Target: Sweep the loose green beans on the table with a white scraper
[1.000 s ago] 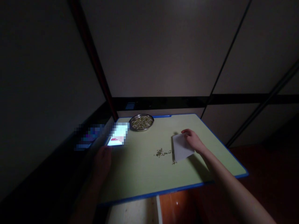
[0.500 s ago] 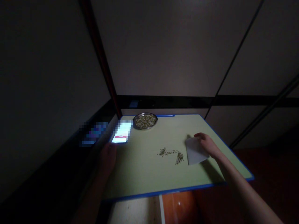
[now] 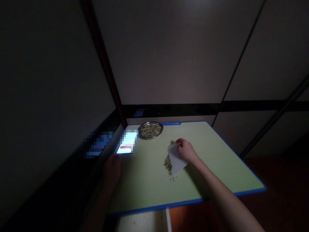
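Observation:
My right hand (image 3: 187, 150) grips a thin white card or sheet of stiff paper (image 3: 176, 161), tilted on the pale green board (image 3: 149, 193). The card's left edge touches a small heap of greenish seeds or beans (image 3: 167, 163). A few loose ones lie just below the heap. My left hand (image 3: 113, 166) is in deep shadow at the board's left side, close below a lit phone (image 3: 126, 146); its fingers are too dark to make out. Farther back, a round metal plate (image 3: 140, 132) holds many more of the same seeds.
The board has a blue rim (image 3: 178, 203). Beneath its front edge shows an open drawer or box (image 3: 145, 222) of pale wood. A panelled wall or cabinet (image 3: 169, 64) rises behind the board, and a dark glossy surface (image 3: 96, 145) at the left reflects the phone.
My right hand has moved left with the card, and the seeds that lay in a scattered line are now gathered in one heap against its edge. My left hand stays by the phone.

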Demonstrator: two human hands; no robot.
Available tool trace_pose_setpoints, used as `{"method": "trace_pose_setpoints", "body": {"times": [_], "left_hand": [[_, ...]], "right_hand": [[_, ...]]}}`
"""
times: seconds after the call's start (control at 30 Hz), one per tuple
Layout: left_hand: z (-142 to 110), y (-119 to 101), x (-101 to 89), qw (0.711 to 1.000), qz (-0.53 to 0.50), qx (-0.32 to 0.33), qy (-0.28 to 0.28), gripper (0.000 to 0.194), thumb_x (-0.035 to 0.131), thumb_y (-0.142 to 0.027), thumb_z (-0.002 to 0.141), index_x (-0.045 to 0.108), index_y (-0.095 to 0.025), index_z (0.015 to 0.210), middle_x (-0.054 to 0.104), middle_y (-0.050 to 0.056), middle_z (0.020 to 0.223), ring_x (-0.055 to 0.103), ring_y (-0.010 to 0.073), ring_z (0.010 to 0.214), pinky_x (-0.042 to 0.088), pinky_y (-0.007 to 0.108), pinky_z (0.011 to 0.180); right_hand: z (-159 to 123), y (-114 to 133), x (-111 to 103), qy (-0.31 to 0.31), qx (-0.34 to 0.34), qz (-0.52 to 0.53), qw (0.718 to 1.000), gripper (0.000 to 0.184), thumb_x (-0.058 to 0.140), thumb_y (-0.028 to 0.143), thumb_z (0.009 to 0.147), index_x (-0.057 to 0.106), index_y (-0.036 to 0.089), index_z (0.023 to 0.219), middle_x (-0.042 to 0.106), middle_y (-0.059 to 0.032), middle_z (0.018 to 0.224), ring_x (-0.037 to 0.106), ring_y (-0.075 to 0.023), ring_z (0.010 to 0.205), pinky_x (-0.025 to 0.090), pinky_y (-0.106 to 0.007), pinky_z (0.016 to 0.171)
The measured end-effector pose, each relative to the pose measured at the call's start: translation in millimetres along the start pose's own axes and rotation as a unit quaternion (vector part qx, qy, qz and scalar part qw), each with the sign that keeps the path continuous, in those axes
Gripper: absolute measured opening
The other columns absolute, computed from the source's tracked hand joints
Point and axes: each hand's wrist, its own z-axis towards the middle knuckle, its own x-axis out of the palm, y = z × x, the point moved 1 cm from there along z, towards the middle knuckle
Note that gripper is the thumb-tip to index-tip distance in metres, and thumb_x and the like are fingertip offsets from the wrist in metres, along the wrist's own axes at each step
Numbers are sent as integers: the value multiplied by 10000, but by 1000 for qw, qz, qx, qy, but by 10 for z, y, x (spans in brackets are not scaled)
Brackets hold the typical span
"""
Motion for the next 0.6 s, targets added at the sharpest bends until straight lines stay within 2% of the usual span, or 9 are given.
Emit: {"method": "trace_pose_setpoints", "body": {"times": [0.1, 0.17, 0.33, 0.4, 0.47, 0.6], "left_hand": [[-8, -29, -1, 1000, -19, -11, 15, 361, 543, -543, 681, 589, -194, 762, 518, -11, 588, 500, 174, 588, 410, 291, 519], [-19, -45, -1, 999, -29, -19, 17, 370, 544, -548, 667, 583, -194, 765, 507, -20, 580, 484, 164, 564, 402, 290, 509], [-21, -26, 13, 999, -35, -14, 13, 381, 533, -545, 675, 587, -188, 794, 520, -18, 611, 481, 159, 575, 401, 288, 522], [-14, -11, 17, 999, -34, -17, 15, 387, 534, -544, 676, 592, -184, 806, 527, -16, 616, 482, 160, 576, 401, 288, 522], [-10, -2, 15, 999, -30, -23, 12, 390, 530, -544, 677, 594, -182, 805, 530, -15, 611, 480, 160, 569, 393, 286, 515], [-3, 14, 6, 999, -36, -14, 15, 404, 540, -563, 673, 600, -183, 798, 524, -19, 597, 483, 157, 571, 381, 277, 512]], "right_hand": [[38, 136, 76, 13, -14, 15, 1000, 338, 509, 106, 780, 685, 182, 1058, 732, -100, 1026, 662, -211, 967, 457, -273, 847], [72, 163, 52, 15, -21, 26, 999, 336, 506, 101, 776, 685, 183, 1049, 732, -95, 1020, 659, -206, 963, 454, -269, 850], [150, 25, -148, -6, -24, 56, 998, 336, 481, 99, 777, 669, 166, 1047, 721, -95, 1024, 645, -196, 933, 449, -272, 851], [142, -27, -158, -14, -25, 70, 997, 339, 462, 93, 784, 657, 165, 1052, 716, -88, 1022, 640, -187, 932, 450, -267, 847], [105, -33, -83, -16, -31, 87, 996, 340, 445, 89, 794, 644, 170, 1057, 715, -71, 1003, 639, -172, 916, 456, -255, 827], [15, 51, 202, -8, -46, 106, 993, 273, 457, 152, 846, 626, 189, 1057, 713, -38, 918, 637, -160, 840, 465, -244, 758]]}}
